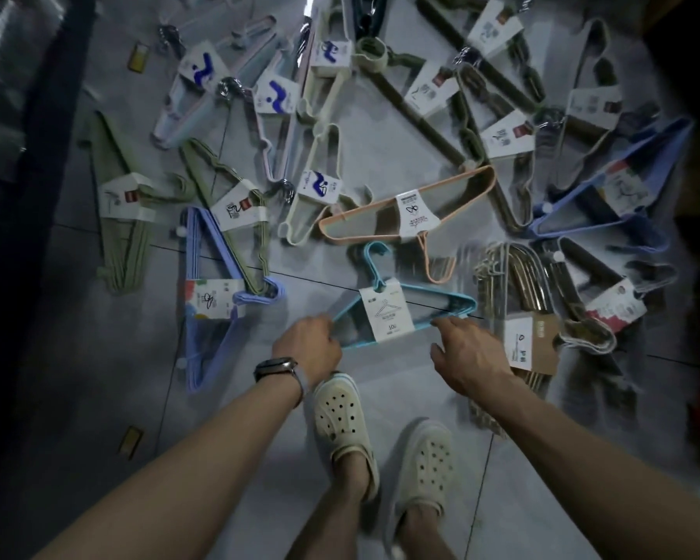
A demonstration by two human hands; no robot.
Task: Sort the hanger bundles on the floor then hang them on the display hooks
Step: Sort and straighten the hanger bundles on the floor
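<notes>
Both hands are down at the teal hanger bundle [384, 313], which lies on the grey tiled floor [98, 357] at twelve o'clock from the person's cream clogs [340, 410]. Its hook points away from them and its white label sits across the middle.

The left hand [306, 345], smartwatch [277, 367] on the wrist, has its fingers curled round the bundle's left tip, a firm hold. The right hand [461, 353] comes in from four o'clock with the thumb spread wide and the fingertips on the lower bar near the right corner. From here I can't tell if they close round it or just touch.

Just past the teal one, still at twelve, lies a peach hanger bundle [453, 177], its hook pointing back toward the feet. Out at nine o'clock is a periwinkle hanger bundle [215, 299], its upper end against a sage-green bundle [239, 208]. At three o'clock, just beside the right hand, is a gold wire hanger bundle [530, 341] in a kraft sleeve. Many more bundles lie from ten round to two.
</notes>
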